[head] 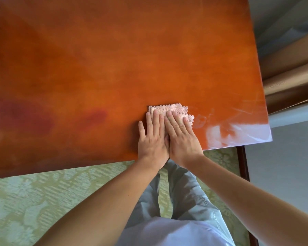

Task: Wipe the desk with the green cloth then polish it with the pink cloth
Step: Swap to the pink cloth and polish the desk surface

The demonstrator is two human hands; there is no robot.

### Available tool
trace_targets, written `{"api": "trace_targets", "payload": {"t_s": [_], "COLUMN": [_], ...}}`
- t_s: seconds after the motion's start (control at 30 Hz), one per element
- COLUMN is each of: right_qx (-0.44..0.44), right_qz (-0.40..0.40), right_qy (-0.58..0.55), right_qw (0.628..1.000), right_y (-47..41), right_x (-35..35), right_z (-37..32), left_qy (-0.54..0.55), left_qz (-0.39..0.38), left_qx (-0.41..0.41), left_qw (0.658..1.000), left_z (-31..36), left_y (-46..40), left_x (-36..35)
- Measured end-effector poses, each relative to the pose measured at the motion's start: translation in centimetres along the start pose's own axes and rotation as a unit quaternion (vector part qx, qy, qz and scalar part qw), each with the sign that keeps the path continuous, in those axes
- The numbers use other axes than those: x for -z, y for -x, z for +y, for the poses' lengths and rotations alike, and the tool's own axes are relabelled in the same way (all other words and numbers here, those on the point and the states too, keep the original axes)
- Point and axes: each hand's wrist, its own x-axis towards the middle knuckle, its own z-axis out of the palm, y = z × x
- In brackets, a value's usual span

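Pink cloth: we see the folded pink cloth (171, 111) lying on the orange-brown table (96, 59), close to its near edge and towards the right corner.
Left hand: our left hand (152, 139) lies flat, fingers straight, fingertips on the near part of the cloth.
Right hand: our right hand (182, 139) lies flat just beside it, the two touching, fingers straight across the cloth.
Table: a pale glare marks the near right corner.
Floor: a green patterned mat (34, 196) lies below.
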Motion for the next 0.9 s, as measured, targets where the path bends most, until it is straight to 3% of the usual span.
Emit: {"api": "trace_targets", "payload": {"t_s": [0.5,0.9], "right_qx": [-0.008,0.026], "right_qz": [0.010,-0.024], "right_qy": [-0.007,0.023], "right_qw": [1.000,0.999], "right_y": [1.9,-7.0], "right_x": [2.2,6.2], "right_z": [8.2,12.8], "left_qy": [0.021,-0.020], "left_qz": [0.012,-0.010], "left_qx": [-0.006,0.025], "left_qw": [1.000,0.999], "left_z": [8.1,8.2], "left_y": [-2.6,-11.6], "left_x": [0.8,5.4]}}
